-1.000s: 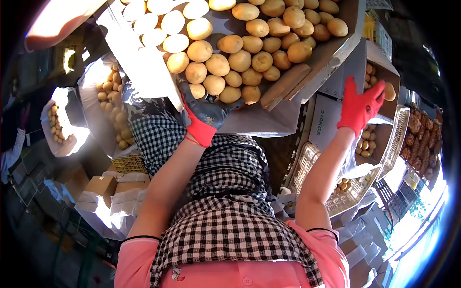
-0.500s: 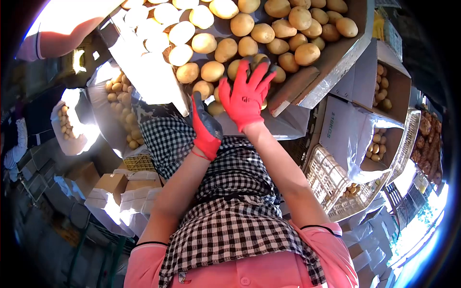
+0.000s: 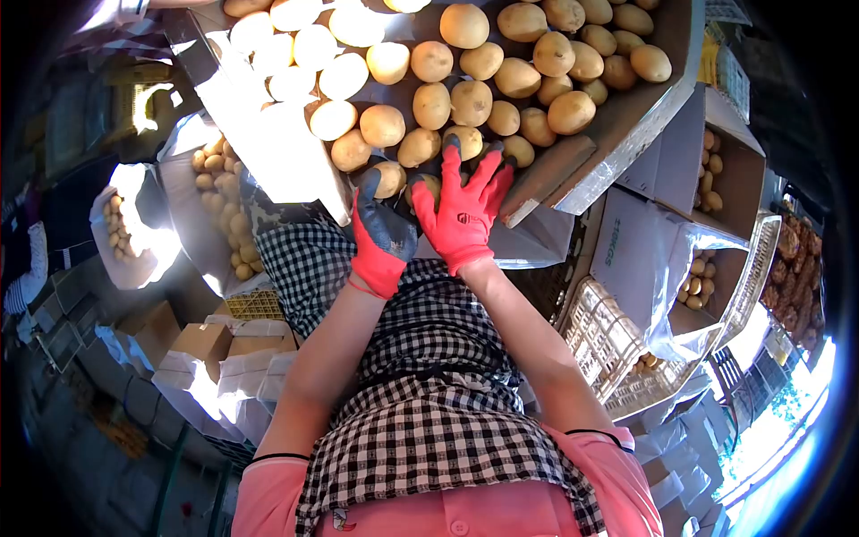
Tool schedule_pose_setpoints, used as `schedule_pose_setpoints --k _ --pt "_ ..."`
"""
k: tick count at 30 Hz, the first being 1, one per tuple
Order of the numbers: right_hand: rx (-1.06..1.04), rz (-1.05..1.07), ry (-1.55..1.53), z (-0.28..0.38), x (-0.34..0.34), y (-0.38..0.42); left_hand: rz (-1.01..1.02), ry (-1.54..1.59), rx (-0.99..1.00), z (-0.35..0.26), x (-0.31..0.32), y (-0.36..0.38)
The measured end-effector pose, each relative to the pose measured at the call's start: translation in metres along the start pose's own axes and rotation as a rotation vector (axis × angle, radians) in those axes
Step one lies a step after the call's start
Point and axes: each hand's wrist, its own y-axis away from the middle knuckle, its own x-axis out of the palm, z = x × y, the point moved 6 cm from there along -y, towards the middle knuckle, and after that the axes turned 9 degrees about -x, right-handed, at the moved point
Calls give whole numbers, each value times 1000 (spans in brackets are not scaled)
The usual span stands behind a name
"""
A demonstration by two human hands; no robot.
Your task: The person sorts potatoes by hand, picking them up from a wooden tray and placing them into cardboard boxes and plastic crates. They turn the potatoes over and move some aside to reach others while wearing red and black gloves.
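Observation:
My right hand, in a red glove with dark fingertips, is open, fingers spread over potatoes at the near mouth of the sorting tray. One potato shows partly from under its fingertips. My left hand, its dark coated palm turned toward the right hand, is open beside the tray's left near corner. A potato lies just beyond its raised fingers. Another potato sits between the two hands, partly covered by the right thumb. Many more potatoes lie loose across the tray.
At right stand cardboard boxes of potatoes and a white plastic crate. Potato-filled lined containers stand at left, above a yellow crate. Closed cartons sit lower left. Part of another person's arm shows at top left.
My right hand has drawn back slightly toward my body, and my left hand has lowered a little. Potatoes near them have shifted. The other person's arm has pulled back toward the top edge.

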Motion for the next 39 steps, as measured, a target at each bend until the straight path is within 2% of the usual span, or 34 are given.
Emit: schedule_pose_setpoints --k 12,14,15,17,19,21,22,23,25,27,29,31,32,33,35,36,37,38,39 --pt "-20 60 29 3 -3 1 -53 -14 40 -1 1 1" --pt "-28 33 2 3 -6 -4 -147 14 -7 0 -5 2" --pt "-34 6 -27 5 -9 -6 -145 13 -9 -2 -31 -6" --pt "-94 -8 -19 14 -16 -14 -74 -469 101 -7 -91 -26" --pt "-149 -29 -11 19 -28 -22 -123 -547 117 -1 -57 -11" --pt "-157 -145 100 11 -47 -40 -118 -66 -100 5 5 13" --pt "-110 -20 117 2 -45 -55 -168 2 -184 6 12 13" --pt "-169 -24 117 -2 -46 -68 -82 -14 -152 7 31 16" --pt "-117 168 165 -8 -38 -96 471 106 -368 18 18 -3" --pt "-155 180 307 -3 -39 -99 197 102 -254 19 3 -19" --pt "-187 54 22 -16 -47 -89 89 36 -145 11 -32 -38" --pt "-234 -231 -287 -13 -68 -62 98 9 -66 8 -25 -36" --pt "-393 -377 -239 3 -99 -46 264 186 -183 15 14 -15" --pt "-549 -515 -194 13 -140 -28 494 282 -291 14 16 -18" --pt "-476 -509 -775 -49 -207 -17 -78 -40 -84 10 22 1" --pt "-462 -840 -219 -58 -270 -18 89 129 -253 17 -10 -23" --pt "-304 -1008 92 -98 -287 -41 152 34 -223 18 12 -16" --pt "-135 -1158 405 -134 -299 -65 114 65 -219 21 13 -18" --pt "127 -922 545 -165 -300 -88 69 99 -201 20 10 -20"
